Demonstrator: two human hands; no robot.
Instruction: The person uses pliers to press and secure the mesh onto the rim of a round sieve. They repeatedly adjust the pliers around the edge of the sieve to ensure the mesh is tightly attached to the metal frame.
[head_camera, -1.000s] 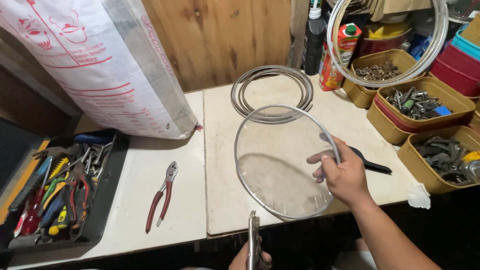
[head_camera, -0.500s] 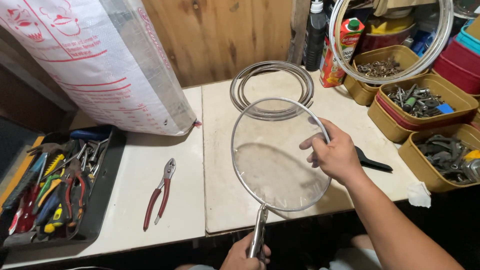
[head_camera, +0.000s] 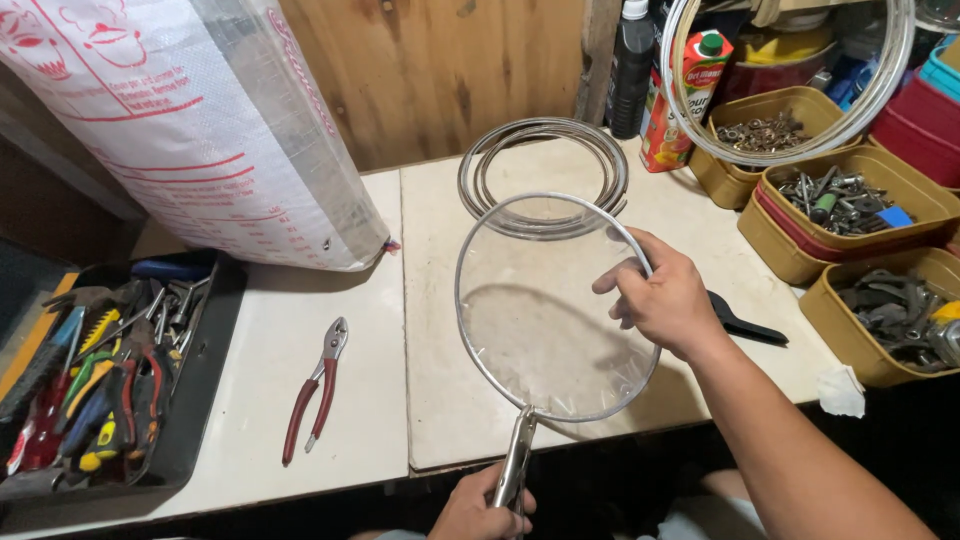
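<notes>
Silver rim strainer (head_camera: 553, 310) w/ grey mesh, red-handled pliers (head_camera: 315, 402), white sack (head_camera: 190, 120) w/ red print, yellow tubs (head_camera: 850, 215), black tray (head_camera: 200, 400), red-orange carton (head_camera: 685, 95) w/ green cap, cream table (head_camera: 350, 290), brown wood wall (head_camera: 440, 70)

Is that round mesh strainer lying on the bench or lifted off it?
Lifted: the strainer throws a shadow on the bench, held by left hand and right hand.
</notes>
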